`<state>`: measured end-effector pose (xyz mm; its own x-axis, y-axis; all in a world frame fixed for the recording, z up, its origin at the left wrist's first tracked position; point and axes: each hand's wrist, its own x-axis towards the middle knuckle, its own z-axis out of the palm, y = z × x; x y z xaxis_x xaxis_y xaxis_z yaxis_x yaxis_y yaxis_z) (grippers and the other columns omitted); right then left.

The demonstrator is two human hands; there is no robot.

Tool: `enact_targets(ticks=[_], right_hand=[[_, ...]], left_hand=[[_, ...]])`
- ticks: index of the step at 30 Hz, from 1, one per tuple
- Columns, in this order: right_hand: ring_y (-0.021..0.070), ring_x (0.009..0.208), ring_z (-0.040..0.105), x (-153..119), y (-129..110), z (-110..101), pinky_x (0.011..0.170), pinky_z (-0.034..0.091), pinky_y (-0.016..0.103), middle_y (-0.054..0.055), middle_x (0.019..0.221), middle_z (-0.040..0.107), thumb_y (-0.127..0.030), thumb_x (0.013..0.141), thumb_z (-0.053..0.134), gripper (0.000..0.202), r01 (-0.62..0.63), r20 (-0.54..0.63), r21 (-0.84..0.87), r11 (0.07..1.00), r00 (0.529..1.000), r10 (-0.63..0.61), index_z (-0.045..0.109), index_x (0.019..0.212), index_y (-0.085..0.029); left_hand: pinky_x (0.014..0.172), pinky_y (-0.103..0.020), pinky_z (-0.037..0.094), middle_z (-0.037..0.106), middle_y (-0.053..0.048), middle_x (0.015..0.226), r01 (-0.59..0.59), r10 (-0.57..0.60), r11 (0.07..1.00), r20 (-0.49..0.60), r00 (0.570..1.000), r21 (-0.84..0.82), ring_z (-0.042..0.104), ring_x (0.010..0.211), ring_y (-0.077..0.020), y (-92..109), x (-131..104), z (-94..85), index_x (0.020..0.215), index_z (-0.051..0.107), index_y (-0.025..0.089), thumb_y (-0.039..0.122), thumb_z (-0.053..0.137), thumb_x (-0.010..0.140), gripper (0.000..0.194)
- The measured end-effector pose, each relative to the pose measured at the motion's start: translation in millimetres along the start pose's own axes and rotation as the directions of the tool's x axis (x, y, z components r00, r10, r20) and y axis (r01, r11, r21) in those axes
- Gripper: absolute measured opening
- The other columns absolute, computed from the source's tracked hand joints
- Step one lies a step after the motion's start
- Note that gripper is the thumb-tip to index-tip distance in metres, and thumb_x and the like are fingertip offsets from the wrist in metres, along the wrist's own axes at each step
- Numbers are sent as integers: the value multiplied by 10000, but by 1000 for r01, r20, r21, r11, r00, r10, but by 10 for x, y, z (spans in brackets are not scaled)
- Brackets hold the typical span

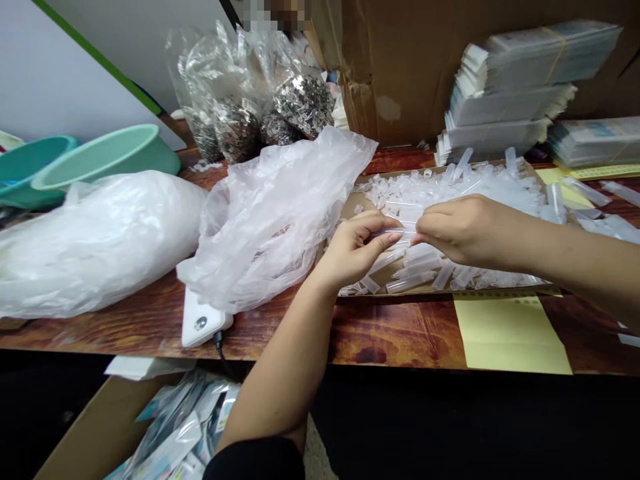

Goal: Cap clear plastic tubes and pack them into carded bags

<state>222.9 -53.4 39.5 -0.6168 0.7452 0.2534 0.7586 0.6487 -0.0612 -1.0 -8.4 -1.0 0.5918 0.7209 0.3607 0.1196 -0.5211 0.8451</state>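
Above a shallow cardboard tray (pixel 395 291) full of small clear plastic tubes and caps, my two hands meet. My left hand (pixel 357 247) pinches a clear plastic tube (pixel 395 231) between thumb and fingers. Close against it on the right, my right hand (pixel 450 227) is closed at the tube's other end; its fingertips touch a small translucent piece that is too small to make out. Loose tubes (pixel 413 281) lie in the tray below the hands.
White plastic bags (pixel 100 240) cover the left side of the wooden table (pixel 390 333). Behind stand bags of metal parts (pixel 303 100), green basins (pixel 105 157) and bundled card stacks (pixel 515 100). Yellow paper (pixel 510 333) lies at the front edge; a white device (pixel 203 320) has a cable.
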Motion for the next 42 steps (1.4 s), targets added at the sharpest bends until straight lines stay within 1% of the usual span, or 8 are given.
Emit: enact_targets(ticks=[8,12,14,20,23,27,35,42], right_hand=[[118,578,611,455,52,-40,616,457,276,3,669,677,-455,1042,530,383,-246,93,532,810,968,233,678,794,-203],[188,813,699,794,-143,230,701,494,302,75,929,764,-347,1003,621,206,-242,142,377,894,969,202,724,988,-169],[226,914,707,897,-316,436,768,508,325,109,1022,768,-189,944,662,107,-90,237,186,978,971,45,740,1007,-153],[251,975,691,818,-435,778,877,534,387,165,1007,741,-66,953,564,173,48,243,19,999,969,-51,733,961,-102],[241,984,672,631,-208,616,861,560,405,136,1041,718,-217,1004,563,154,37,-79,122,992,997,-27,686,1049,-136],[205,875,658,376,15,243,804,590,382,95,1044,693,-405,1021,566,245,9,-472,217,976,876,97,601,1169,-214],[253,947,690,210,61,80,872,589,447,105,987,721,-372,1024,555,177,66,-502,81,995,865,-17,652,926,-262],[258,961,704,88,54,152,910,583,458,89,995,736,-427,978,644,163,-28,-537,125,992,839,92,697,946,-276]], left_hand=[[711,-296,495,694,-35,809,-60,69,998,-367,928,35,608,748,-159,-17,10,-190,868,788,242,425,744,903,192],[486,-266,361,682,-12,773,13,-133,983,-671,729,-181,427,537,-98,-157,44,-360,827,734,254,463,695,931,236],[457,-263,323,656,1,739,30,-197,968,-678,708,-249,364,502,-85,-210,59,-393,812,718,251,416,713,911,192],[449,-267,281,550,10,683,77,-327,907,-580,746,-413,295,468,-76,-221,76,-392,767,688,230,411,692,882,214],[450,-259,271,529,22,671,81,-335,886,-510,792,-457,300,453,-61,-179,65,-379,777,677,216,432,738,851,236],[448,-224,241,541,35,640,140,-341,864,-359,869,-483,315,451,-56,-130,60,-265,805,602,215,411,783,816,267],[459,-188,238,568,57,618,161,-306,817,-180,935,-555,325,460,-46,-87,61,-36,776,411,232,478,838,734,495],[453,-180,248,531,75,611,161,-278,806,-123,953,-569,355,468,-44,-74,57,-13,773,379,232,497,855,736,546]])
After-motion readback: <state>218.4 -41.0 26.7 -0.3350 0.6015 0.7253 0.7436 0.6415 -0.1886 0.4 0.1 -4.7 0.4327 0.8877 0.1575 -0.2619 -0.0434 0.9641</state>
